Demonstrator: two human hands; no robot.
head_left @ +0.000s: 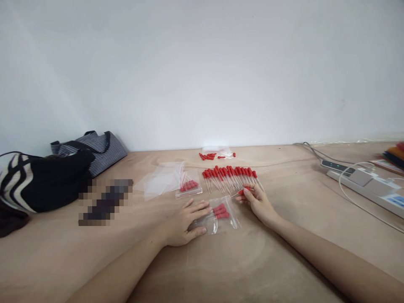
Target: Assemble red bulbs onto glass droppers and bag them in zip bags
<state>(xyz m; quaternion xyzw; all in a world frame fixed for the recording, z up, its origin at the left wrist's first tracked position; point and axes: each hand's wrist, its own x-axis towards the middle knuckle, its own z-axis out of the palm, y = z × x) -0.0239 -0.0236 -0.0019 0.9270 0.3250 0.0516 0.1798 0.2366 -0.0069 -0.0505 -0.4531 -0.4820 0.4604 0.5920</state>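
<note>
The left hand (186,223) rests flat on a part-filled zip bag (224,227); the right hand (259,204) pinches a red-bulbed dropper (241,192). Farther left, another bag (188,192) looks filled; loose droppers (230,171) lie unbagged.

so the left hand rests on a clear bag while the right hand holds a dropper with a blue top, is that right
Not quite: the dropper in the right hand has a red top, not blue, as the head view shows. The left hand does rest on a clear bag.
</note>
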